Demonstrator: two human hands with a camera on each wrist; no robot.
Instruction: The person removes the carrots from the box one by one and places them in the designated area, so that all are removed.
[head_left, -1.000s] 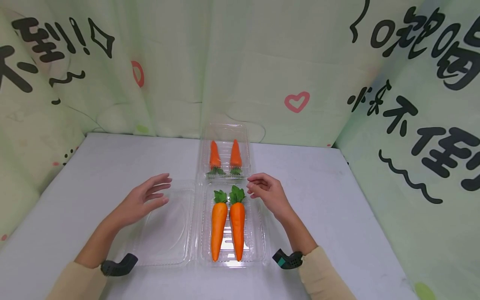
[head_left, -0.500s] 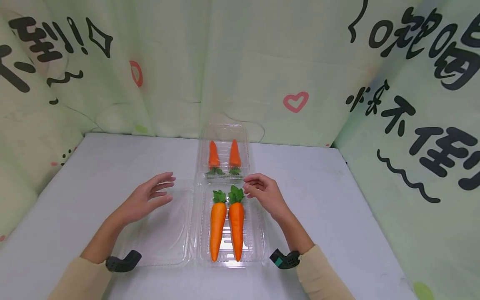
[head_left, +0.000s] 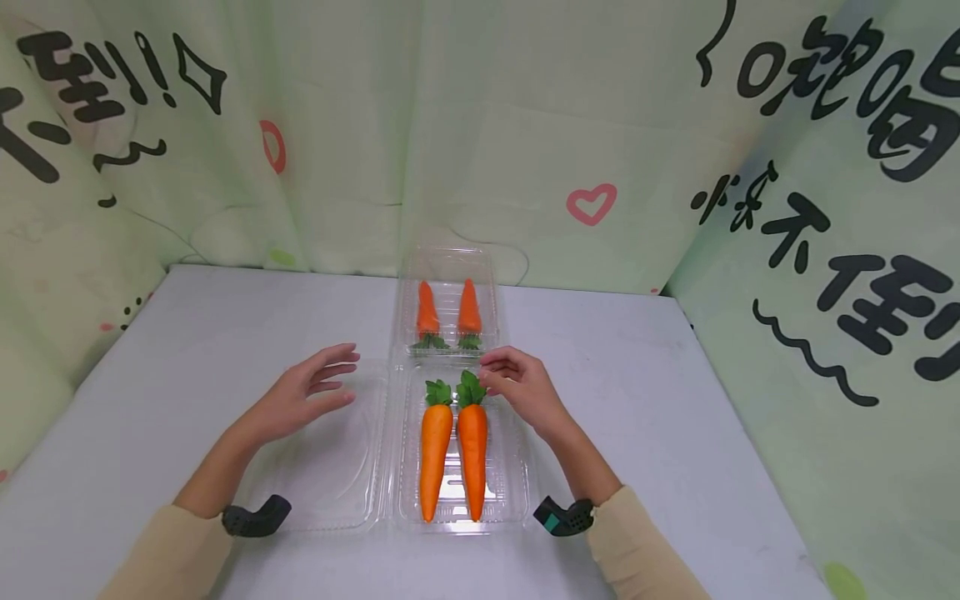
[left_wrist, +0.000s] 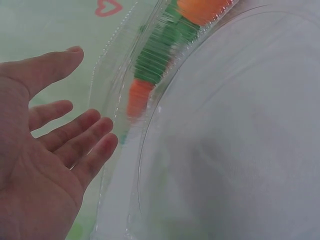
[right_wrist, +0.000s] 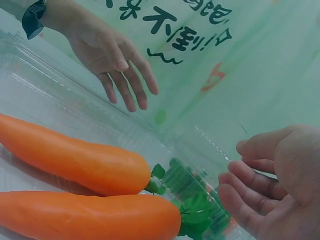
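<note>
Two large orange carrots with green leafy tops, a left carrot [head_left: 435, 458] and a right carrot [head_left: 472, 458], lie side by side in a clear plastic clamshell box [head_left: 517, 500]. Its transparent lid [head_left: 322, 504] is folded flat to the left. My left hand [head_left: 309, 396] hovers over the lid, fingers extended and apart, holding nothing. Beside the right carrot's leaves is my right hand [head_left: 521, 385], fingers loosely bent. The right wrist view shows this right hand [right_wrist: 280, 180] with nothing in its grasp.
Behind the front box stands another clear box [head_left: 450, 260], holding two carrots with leaves toward me. The white table [head_left: 615, 375] is enclosed by pale green curtains [head_left: 487, 125] with black writing and red hearts. A black wrist device [head_left: 258, 517] sits on the left wrist.
Both hands have drifted inward: the left hand slightly right, the right hand slightly left toward the right carrot's leaves. Carrots and boxes have stayed in place.
</note>
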